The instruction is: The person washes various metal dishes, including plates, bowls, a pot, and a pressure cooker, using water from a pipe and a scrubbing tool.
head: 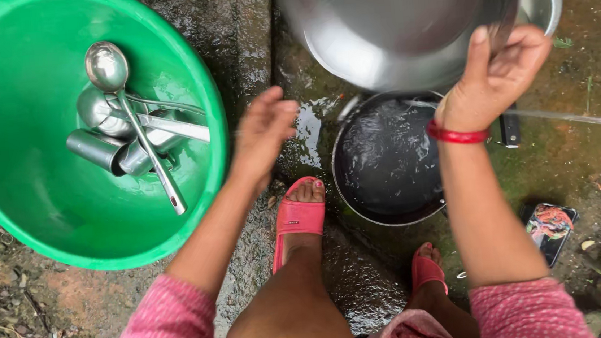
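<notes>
We see one green tub [11, 93] with two ladles [109, 66] and two steel cups [99, 149] inside. We count one big steel bowl [389, 23], one black pan [387, 161], two pink sandals [299, 218], and two hands [265, 132].

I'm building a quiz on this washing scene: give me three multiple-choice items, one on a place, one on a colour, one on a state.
1. Where do the ladles lie?
A. in the green basin
B. in the dark pan
C. on the ground

2. What colour is the band on the right wrist?
A. blue
B. red
C. yellow

3. What is the left hand doing?
A. gripping a ladle
B. holding the steel bowl
C. holding nothing, fingers loose

Answers: 1 A, they rest on the basin's floor. 2 B, a red band. 3 C, it hangs free while the right hand grips the steel bowl over the dark pan.
</notes>
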